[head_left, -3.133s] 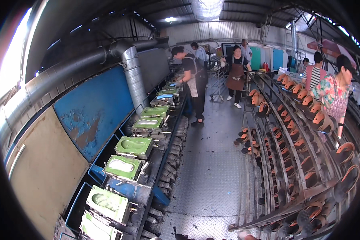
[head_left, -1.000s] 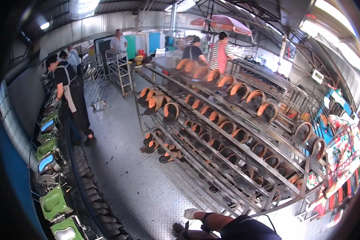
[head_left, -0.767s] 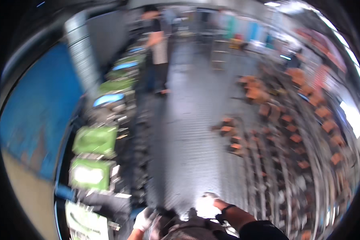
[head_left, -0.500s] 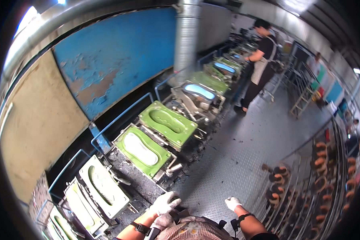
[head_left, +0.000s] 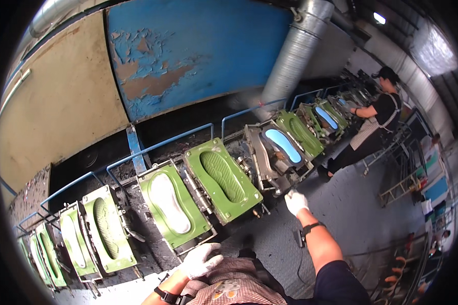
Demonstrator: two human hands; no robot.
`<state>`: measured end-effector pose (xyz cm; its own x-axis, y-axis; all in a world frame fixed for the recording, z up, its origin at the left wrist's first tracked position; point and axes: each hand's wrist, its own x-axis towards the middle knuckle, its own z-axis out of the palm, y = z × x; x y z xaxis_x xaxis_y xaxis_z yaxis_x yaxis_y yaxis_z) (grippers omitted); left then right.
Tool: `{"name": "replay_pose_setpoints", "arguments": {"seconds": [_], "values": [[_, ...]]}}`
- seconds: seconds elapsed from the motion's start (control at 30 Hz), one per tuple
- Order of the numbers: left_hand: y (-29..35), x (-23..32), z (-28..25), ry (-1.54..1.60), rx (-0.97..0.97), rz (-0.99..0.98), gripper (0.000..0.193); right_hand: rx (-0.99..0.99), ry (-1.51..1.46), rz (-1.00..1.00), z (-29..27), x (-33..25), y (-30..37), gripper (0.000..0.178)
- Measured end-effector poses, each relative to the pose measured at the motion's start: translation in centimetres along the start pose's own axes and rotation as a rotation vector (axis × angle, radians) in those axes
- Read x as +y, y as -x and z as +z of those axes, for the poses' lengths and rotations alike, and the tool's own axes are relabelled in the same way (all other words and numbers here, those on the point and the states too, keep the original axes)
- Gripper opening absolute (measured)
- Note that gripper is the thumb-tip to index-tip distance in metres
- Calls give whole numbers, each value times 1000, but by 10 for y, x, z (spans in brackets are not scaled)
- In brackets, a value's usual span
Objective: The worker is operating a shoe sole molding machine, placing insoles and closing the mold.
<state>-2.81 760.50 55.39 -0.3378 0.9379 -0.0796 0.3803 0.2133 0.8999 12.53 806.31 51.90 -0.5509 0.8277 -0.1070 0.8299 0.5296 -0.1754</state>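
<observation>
The right hand (head_left: 295, 202), gloved, fingers curled with nothing clearly held, reaches the near edge of the open grey mould (head_left: 276, 157), while the empty, loosely spread left hand (head_left: 201, 259) hovers near the green mould (head_left: 174, 203); a hinged lid dropping could pinch fingers.

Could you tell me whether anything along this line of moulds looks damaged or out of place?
The blue wall panel above the open green moulds is damaged: its paint has peeled in patches, baring brown beneath. The moulds sit evenly in their row, and both gloved hands are empty.

Peeling blue wall panel (head_left: 188, 56), beige panel (head_left: 56, 107), silver duct (head_left: 295, 51), grey floor (head_left: 361, 203).
</observation>
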Motion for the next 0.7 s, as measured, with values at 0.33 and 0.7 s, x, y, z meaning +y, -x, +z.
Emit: {"name": "replay_pose_setpoints", "arguments": {"seconds": [0.33,0.7], "values": [[-221,64,108,-138,406,-25,65,101,400,-581,-23,-63,-257,32],[-429,50,173,-132,859,-509,90,-57,50,-812,-18,-37,-364,33]]}}
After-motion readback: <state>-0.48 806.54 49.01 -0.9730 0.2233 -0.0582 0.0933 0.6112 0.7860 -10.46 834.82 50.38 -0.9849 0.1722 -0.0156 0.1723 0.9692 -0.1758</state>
